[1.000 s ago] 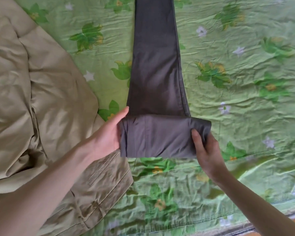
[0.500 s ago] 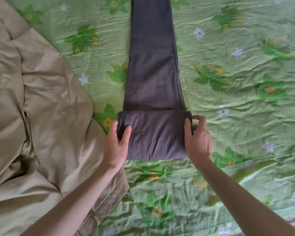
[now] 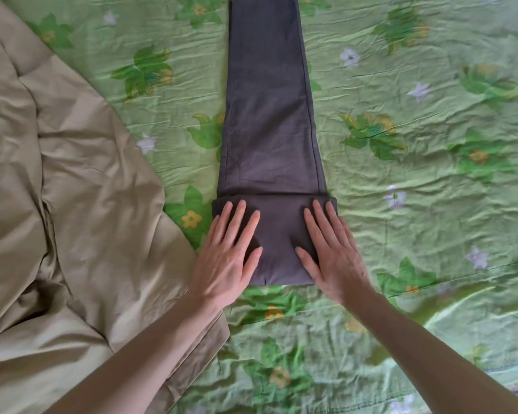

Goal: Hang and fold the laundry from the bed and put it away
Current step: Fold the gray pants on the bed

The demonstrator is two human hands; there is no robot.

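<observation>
On crinkled floral sheet (image 3: pixel 416 204) | flat hands (image 3: pixel 226 258) (image 3: pixel 334 255) press smooth grey trousers (image 3: pixel 269 115)

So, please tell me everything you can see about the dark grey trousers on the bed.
The dark grey trousers look like smooth woven cloth, folded lengthwise into one long narrow strip with a side seam along the right edge. They lie flat on the green flowered bedsheet, running away from the person and out of view at the top. The near end is folded over into a thick block. The left hand and right hand press flat on that block, fingers straight.
</observation>
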